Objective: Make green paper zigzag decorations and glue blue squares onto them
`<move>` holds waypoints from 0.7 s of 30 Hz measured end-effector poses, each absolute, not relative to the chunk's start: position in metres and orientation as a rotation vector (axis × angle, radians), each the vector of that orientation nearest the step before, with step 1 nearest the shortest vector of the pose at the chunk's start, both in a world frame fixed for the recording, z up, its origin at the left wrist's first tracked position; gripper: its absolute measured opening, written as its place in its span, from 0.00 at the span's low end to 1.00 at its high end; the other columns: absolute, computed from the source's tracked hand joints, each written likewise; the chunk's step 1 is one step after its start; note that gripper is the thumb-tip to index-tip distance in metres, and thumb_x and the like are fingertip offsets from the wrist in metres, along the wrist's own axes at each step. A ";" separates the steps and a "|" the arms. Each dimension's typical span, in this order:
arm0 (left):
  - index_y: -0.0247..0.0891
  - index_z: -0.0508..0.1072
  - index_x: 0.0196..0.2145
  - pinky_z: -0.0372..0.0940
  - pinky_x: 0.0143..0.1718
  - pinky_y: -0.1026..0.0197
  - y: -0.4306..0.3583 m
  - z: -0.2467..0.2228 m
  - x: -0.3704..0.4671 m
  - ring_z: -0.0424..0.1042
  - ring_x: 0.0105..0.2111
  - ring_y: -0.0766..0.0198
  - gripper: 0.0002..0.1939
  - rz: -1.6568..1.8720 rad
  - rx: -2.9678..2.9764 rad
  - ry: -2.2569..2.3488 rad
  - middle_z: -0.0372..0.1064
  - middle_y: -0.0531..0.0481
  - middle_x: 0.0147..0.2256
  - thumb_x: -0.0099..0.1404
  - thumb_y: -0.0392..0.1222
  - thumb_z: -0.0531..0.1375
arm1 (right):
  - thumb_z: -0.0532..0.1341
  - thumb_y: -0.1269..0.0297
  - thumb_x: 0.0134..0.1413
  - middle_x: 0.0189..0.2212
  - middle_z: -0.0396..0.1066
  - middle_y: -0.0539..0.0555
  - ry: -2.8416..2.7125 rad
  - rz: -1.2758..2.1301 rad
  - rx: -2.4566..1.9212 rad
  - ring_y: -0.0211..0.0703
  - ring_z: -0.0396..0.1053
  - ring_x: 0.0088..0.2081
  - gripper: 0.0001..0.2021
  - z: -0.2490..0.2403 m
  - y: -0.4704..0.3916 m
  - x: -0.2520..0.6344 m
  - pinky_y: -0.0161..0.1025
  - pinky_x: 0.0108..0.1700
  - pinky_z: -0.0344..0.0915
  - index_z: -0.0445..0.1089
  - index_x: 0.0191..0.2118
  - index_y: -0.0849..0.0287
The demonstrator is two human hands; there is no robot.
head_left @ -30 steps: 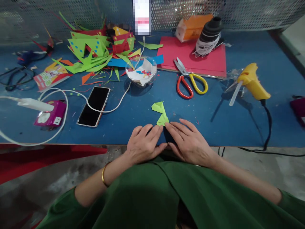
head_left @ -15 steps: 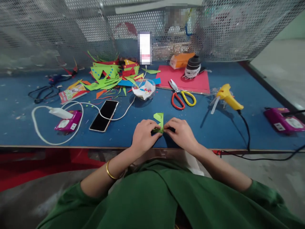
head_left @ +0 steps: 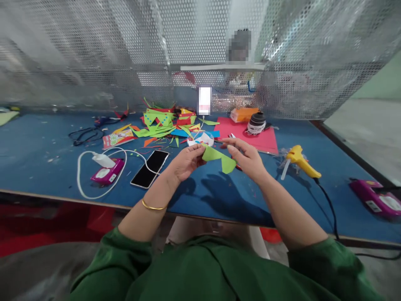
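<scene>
A light green paper cutout point(head_left: 228, 164), shaped like a half mask with an angular lower edge, is held up above the blue table. My left hand point(head_left: 188, 162) pinches its left end between thumb and fingers. My right hand point(head_left: 247, 160) is beside the paper's right end, fingers stretched out and apart; whether its thumb touches the edge I cannot tell. Behind that hand lie scissors, mostly hidden, with a bit of red handle point(head_left: 239, 167) showing. A bowl lined with white paper point(head_left: 205, 139) stands just beyond my left fingertips.
Green and red paper pieces point(head_left: 159, 119) are heaped at the back. A phone point(head_left: 150, 168) and a purple power box point(head_left: 108, 172) with a white cable lie left. Right are a yellow glue gun point(head_left: 302, 161), red sheets point(head_left: 269, 141) and another purple box point(head_left: 374, 196).
Both hands have risen from the table's front edge and moved forward. The green paper, folded before, is now opened out. My right fingers have spread from their pinch. The view has tilted up.
</scene>
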State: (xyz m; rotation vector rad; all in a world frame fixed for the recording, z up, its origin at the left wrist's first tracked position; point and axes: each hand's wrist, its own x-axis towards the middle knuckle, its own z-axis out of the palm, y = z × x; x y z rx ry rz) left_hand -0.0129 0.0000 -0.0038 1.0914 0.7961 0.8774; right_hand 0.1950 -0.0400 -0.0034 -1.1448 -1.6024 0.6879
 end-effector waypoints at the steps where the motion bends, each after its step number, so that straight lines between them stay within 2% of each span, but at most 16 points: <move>1: 0.40 0.73 0.31 0.67 0.34 0.60 0.007 -0.005 -0.012 0.72 0.32 0.63 0.15 0.878 1.086 0.803 0.73 0.49 0.32 0.53 0.51 0.70 | 0.61 0.50 0.59 0.41 0.79 0.55 -1.621 0.752 -1.147 0.47 0.74 0.44 0.18 -0.002 -0.035 0.196 0.46 0.48 0.70 0.75 0.48 0.56; 5: 0.40 0.73 0.31 0.69 0.33 0.57 0.026 -0.018 -0.009 0.74 0.33 0.60 0.13 0.886 1.101 0.850 0.75 0.45 0.34 0.57 0.51 0.67 | 0.65 0.49 0.53 0.33 0.78 0.53 -1.637 0.840 -1.168 0.43 0.73 0.34 0.18 -0.014 -0.021 0.201 0.41 0.38 0.70 0.77 0.42 0.58; 10: 0.39 0.74 0.34 0.69 0.33 0.56 0.026 -0.036 -0.006 0.75 0.35 0.57 0.11 0.916 1.125 0.982 0.76 0.41 0.36 0.62 0.50 0.63 | 0.62 0.52 0.55 0.27 0.74 0.51 -1.563 0.824 -1.231 0.38 0.68 0.26 0.16 -0.040 -0.016 0.208 0.37 0.30 0.65 0.74 0.41 0.60; 12: 0.39 0.73 0.38 0.68 0.36 0.56 0.019 -0.035 -0.005 0.74 0.38 0.59 0.10 1.114 1.251 1.127 0.76 0.42 0.41 0.65 0.49 0.61 | 0.62 0.53 0.55 0.26 0.72 0.50 -1.571 0.786 -1.255 0.37 0.67 0.26 0.15 -0.043 -0.017 0.208 0.38 0.30 0.64 0.74 0.41 0.59; 15: 0.40 0.75 0.39 0.66 0.46 0.53 0.008 -0.023 -0.004 0.73 0.43 0.58 0.07 1.542 1.893 1.313 0.77 0.43 0.42 0.68 0.44 0.59 | 0.63 0.58 0.54 0.27 0.74 0.50 -1.608 0.687 -1.270 0.41 0.70 0.30 0.12 -0.040 -0.020 0.205 0.41 0.36 0.67 0.75 0.40 0.59; 16: 0.40 0.76 0.37 0.64 0.49 0.52 0.006 -0.018 -0.003 0.73 0.44 0.58 0.07 1.532 2.123 1.264 0.78 0.45 0.40 0.69 0.43 0.58 | 0.63 0.59 0.53 0.28 0.74 0.51 -1.623 0.650 -1.270 0.42 0.71 0.32 0.11 -0.039 -0.021 0.204 0.43 0.39 0.67 0.75 0.40 0.58; 18: 0.41 0.78 0.37 0.62 0.51 0.51 0.005 -0.009 0.000 0.74 0.44 0.57 0.07 1.293 2.444 1.129 0.79 0.47 0.38 0.68 0.42 0.60 | 0.64 0.60 0.52 0.28 0.75 0.51 -1.648 0.583 -1.266 0.45 0.72 0.35 0.10 -0.037 -0.022 0.200 0.46 0.44 0.67 0.76 0.39 0.57; 21: 0.41 0.80 0.35 0.62 0.44 0.53 0.010 -0.005 0.005 0.75 0.37 0.57 0.06 0.823 2.524 1.018 0.80 0.49 0.32 0.64 0.44 0.64 | 0.63 0.60 0.53 0.29 0.77 0.52 -1.676 0.511 -1.257 0.48 0.74 0.37 0.09 -0.037 -0.026 0.196 0.49 0.47 0.67 0.76 0.39 0.56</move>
